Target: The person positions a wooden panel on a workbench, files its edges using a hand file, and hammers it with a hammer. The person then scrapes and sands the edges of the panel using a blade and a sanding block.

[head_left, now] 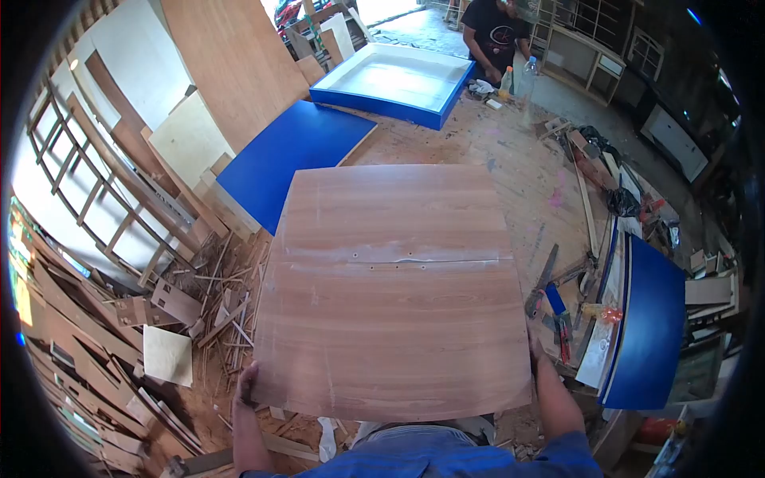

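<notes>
"Two hands are on the wooden panel [390, 319], right?"

"Yes. The left hand [248, 384] grasps its left edge near the corner closest to the wearer, and the right hand [539, 350] holds the right edge. Some of the right fingers are hidden by the wood."

"Where exactly is the panel?"

"Directly in front of the wearer's body, over the near part of the desk [510, 167]. I can't tell whether it rests on the desk or is held just above it."

"Any marks on it?"

"A dark crack runs crosswise through a whitish streak, with small holes on both sides of it."

"And beyond it?"

"A blue board [299, 147], its near edge partly covered by the panel. Past that sits a shallow blue tray [378, 105] with a pale inside."

"What's off to the right?"

"A handsaw [547, 268] and a red-handled tool [565, 338] lie close to the panel's right edge. Farther right, a curved-looking blue sheet [649, 319] stands out against the clutter."

"Anyone else around?"

"Another person [496, 40] in a dark shirt is at the far side of the desk, near two plastic bottles [529, 73]."

"And to the left?"

"Thin wood scraps [227, 319] are scattered on the floor, with a square pale board [168, 355] among them. A large plywood sheet [235, 60] leans farther back."
</notes>
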Action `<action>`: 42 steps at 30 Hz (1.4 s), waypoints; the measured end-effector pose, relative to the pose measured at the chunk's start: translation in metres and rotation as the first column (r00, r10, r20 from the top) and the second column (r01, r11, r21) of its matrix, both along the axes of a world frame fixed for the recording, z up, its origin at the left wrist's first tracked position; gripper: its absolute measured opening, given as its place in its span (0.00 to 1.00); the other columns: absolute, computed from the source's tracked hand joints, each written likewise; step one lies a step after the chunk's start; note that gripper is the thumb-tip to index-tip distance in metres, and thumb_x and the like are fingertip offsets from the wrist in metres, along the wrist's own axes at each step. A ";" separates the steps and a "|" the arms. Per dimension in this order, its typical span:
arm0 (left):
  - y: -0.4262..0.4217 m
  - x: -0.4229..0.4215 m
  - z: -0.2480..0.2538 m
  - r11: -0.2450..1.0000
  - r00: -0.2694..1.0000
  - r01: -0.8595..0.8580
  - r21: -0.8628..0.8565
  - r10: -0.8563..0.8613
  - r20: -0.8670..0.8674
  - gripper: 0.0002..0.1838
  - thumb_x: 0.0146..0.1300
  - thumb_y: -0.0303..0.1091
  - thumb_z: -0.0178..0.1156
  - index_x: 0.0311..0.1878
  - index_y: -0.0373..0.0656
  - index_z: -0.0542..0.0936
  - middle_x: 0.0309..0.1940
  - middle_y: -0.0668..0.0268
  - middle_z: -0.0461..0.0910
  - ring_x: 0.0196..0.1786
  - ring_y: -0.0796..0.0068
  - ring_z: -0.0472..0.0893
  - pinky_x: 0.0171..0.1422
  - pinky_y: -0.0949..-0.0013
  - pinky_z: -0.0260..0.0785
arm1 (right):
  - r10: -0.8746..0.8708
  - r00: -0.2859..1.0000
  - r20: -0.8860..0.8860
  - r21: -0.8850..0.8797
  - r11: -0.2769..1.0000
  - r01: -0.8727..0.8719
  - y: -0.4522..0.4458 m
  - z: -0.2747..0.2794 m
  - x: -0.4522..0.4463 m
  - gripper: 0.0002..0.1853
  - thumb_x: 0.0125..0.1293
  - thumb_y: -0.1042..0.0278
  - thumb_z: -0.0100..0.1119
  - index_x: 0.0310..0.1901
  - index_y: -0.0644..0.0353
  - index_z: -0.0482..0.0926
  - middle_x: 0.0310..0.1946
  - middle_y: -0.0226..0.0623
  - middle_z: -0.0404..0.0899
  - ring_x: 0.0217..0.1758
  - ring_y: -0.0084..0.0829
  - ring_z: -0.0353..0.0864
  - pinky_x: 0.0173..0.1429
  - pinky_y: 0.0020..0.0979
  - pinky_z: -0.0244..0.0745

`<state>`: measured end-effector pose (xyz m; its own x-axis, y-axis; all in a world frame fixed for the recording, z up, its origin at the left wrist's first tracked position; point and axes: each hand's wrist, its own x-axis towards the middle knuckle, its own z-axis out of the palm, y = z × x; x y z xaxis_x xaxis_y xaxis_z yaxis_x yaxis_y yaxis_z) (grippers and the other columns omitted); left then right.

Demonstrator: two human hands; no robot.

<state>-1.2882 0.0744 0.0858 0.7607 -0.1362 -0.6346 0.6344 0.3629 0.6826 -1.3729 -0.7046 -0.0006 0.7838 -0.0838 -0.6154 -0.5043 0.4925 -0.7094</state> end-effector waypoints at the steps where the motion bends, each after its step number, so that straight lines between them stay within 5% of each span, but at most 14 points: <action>1: 0.008 0.000 -0.018 1.000 1.000 0.008 -0.030 -0.008 -0.001 0.34 0.69 0.56 0.65 0.70 0.43 0.78 0.60 0.57 0.85 0.60 0.54 0.86 0.69 0.45 0.78 | 0.029 0.999 -0.021 0.019 0.999 -0.029 -0.004 -0.006 0.013 0.44 0.76 0.24 0.47 0.80 0.51 0.69 0.73 0.39 0.78 0.68 0.40 0.83 0.72 0.45 0.76; 8: 0.027 -0.003 -0.050 0.998 0.998 0.067 -0.007 -0.067 -0.019 0.35 0.68 0.57 0.66 0.71 0.46 0.78 0.63 0.57 0.84 0.62 0.53 0.85 0.71 0.45 0.77 | -0.008 0.994 -0.108 0.039 0.999 0.012 -0.001 0.003 0.048 0.44 0.77 0.25 0.47 0.80 0.51 0.70 0.73 0.39 0.78 0.69 0.40 0.82 0.72 0.44 0.76; 11: 0.021 0.004 -0.034 0.997 0.979 0.080 -0.015 -0.081 -0.188 0.40 0.69 0.64 0.63 0.75 0.46 0.76 0.66 0.57 0.82 0.66 0.54 0.83 0.74 0.45 0.74 | -0.025 0.992 -0.125 0.039 0.999 0.031 -0.002 0.004 0.047 0.44 0.77 0.25 0.47 0.80 0.51 0.70 0.73 0.39 0.78 0.69 0.40 0.82 0.72 0.44 0.76; 14: 0.002 0.030 -0.021 0.996 0.978 0.084 0.010 -0.081 -0.190 0.45 0.69 0.79 0.53 0.72 0.49 0.79 0.58 0.60 0.87 0.57 0.55 0.87 0.63 0.49 0.81 | -0.051 0.990 -0.132 0.036 0.998 0.057 -0.002 0.005 0.042 0.43 0.77 0.25 0.47 0.80 0.51 0.70 0.73 0.39 0.78 0.69 0.40 0.82 0.72 0.44 0.76; 28: -0.028 0.107 0.007 0.985 0.979 0.169 0.024 -0.166 -0.116 0.45 0.70 0.78 0.51 0.74 0.50 0.77 0.62 0.61 0.84 0.61 0.54 0.83 0.66 0.47 0.79 | -0.159 0.981 -0.108 0.024 0.986 0.163 -0.020 0.004 0.012 0.43 0.77 0.25 0.47 0.80 0.51 0.71 0.73 0.39 0.78 0.69 0.39 0.82 0.72 0.44 0.76; 42: -0.125 0.274 0.010 0.948 0.949 0.313 0.054 -0.310 -0.060 0.44 0.71 0.76 0.48 0.76 0.51 0.74 0.66 0.62 0.81 0.65 0.53 0.80 0.68 0.45 0.76 | -0.291 0.950 -0.116 0.032 0.955 0.296 -0.048 -0.002 -0.012 0.43 0.77 0.25 0.47 0.79 0.51 0.71 0.73 0.39 0.78 0.69 0.38 0.82 0.72 0.43 0.76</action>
<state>-1.0140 -0.0503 0.0962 0.6539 -0.3206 -0.6853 0.7427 0.0997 0.6621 -1.3848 -0.7524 -0.0023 0.6574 -0.2680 -0.7042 -0.4045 0.6630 -0.6299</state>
